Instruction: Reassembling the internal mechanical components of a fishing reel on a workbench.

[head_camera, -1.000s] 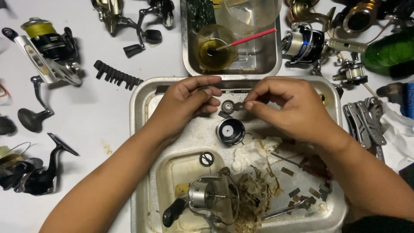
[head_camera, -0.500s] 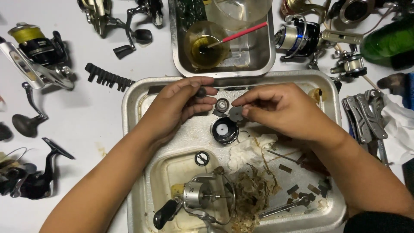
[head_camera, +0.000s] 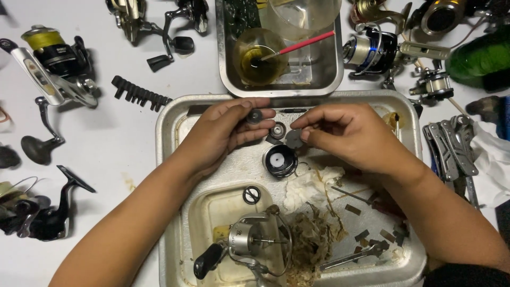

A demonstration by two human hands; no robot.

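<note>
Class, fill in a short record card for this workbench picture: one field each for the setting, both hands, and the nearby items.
Setting: metal tray on a white table
Left hand: pinches a small dark round part
Right hand: pinches a flat dark disc
Between hands: small metal ring part, black spool below
In tray: stripped fishing reel, crumpled tissue

A spool point(head_camera: 280, 160) is sitting in the tray point(head_camera: 170, 114), mid-frame. A reel body point(head_camera: 255, 242) is lying below it. A smaller pan point(head_camera: 226, 69) is sitting above.

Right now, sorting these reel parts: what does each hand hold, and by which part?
Left hand pinches a small round dark part by its rim. Right hand pinches a flat dark disc by its edge.
</note>
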